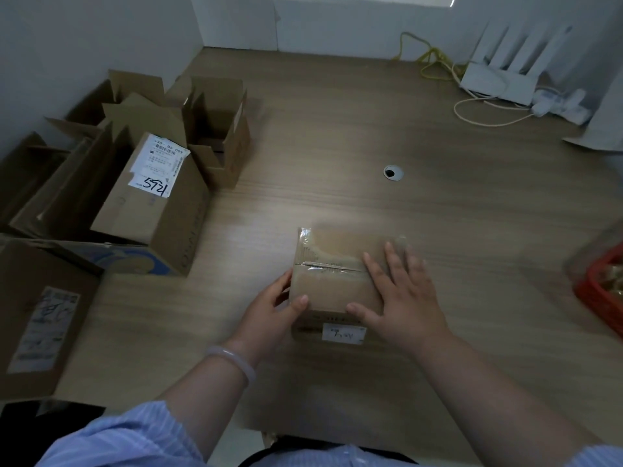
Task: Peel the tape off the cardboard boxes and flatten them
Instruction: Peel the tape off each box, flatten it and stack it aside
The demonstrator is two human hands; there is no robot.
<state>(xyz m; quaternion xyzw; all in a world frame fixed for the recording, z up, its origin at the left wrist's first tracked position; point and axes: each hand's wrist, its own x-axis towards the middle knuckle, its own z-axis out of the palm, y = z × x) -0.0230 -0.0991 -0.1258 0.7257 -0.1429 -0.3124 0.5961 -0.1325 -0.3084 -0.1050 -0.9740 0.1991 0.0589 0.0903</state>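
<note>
Showing a small cardboard box [332,288] near the front middle of the wooden desk [371,146], closed, with clear tape [305,242] wrapped over its top and along the centre seam, and a white label [344,333] on the side facing the person. Left hand [273,308]: grips the box's left end, thumb on the top face and fingers curled round the side; a pale bracelet [232,360] sits on that wrist. Right hand [401,298]: lies flat on the right part of the top face, fingers straight and spread, pressing down without curling round anything. At the desk's left edge stands a group of opened cardboard boxes [215,129] with flaps raised; their interiors are dark and the contents cannot be made out. Just in front of them, a larger carton [151,214] bears a white shipping label with handwritten digits. Another labelled box [37,318] sits at the lower left. At the right edge, a red basket [600,298] holds blurred golden items that cannot be identified. At the far right of the desk: a white router [499,79] and a yellow cable [428,59]. A round cable hole [393,172] lies in the middle of the desk.
</note>
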